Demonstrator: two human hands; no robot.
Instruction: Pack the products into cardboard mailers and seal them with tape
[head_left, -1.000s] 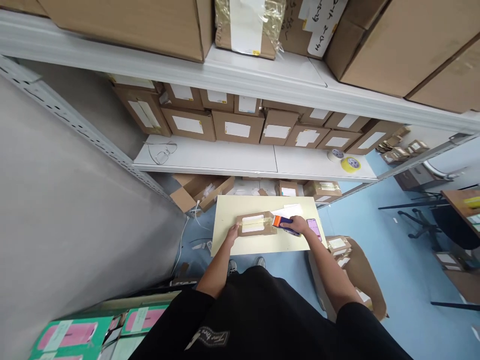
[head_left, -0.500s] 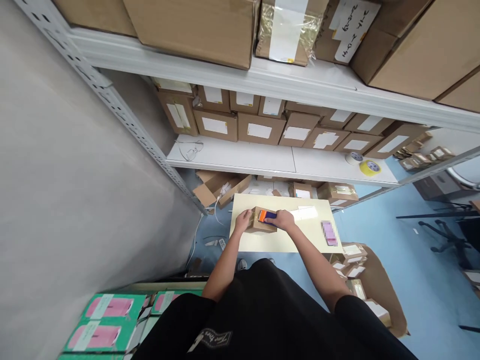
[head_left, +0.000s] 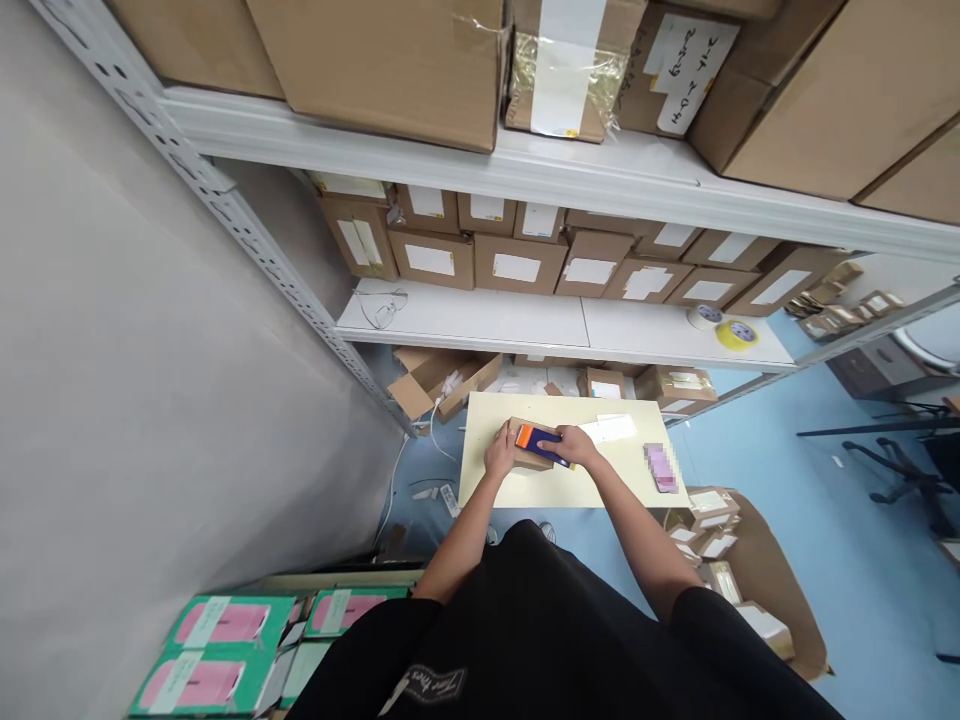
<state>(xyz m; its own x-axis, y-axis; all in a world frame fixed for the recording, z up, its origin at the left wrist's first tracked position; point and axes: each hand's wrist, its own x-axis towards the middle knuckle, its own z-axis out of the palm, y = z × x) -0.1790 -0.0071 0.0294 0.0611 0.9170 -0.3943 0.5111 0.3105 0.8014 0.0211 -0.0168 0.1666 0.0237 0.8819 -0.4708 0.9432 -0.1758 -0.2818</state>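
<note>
A small brown cardboard box [head_left: 534, 461] lies on the pale yellow table [head_left: 600, 485], partly covered by my hands and the tool. My left hand [head_left: 500, 452] grips the box at its left end, fingers bent over the edge. In my right hand [head_left: 574, 445] is an orange and dark blue tape dispenser [head_left: 541, 441], its orange end resting on or just above the box top. White paper sheets [head_left: 611, 428] lie to the right of that hand. Further right on the table is a purple, blurred-out item [head_left: 661, 467].
A shelf rack [head_left: 480, 330] with labelled boxes stands ahead, holding tape rolls [head_left: 736, 334] and glasses [head_left: 385, 310]. An open carton [head_left: 420, 392] is behind the table. A large carton of small boxes [head_left: 787, 570] stands right; green-and-pink boxes [head_left: 217, 650] lie lower left.
My left hand has shifted slightly right and down along the box. My right hand has moved a little right and down, and the tape dispenser now lies more slanted, showing more of its blue body.
</note>
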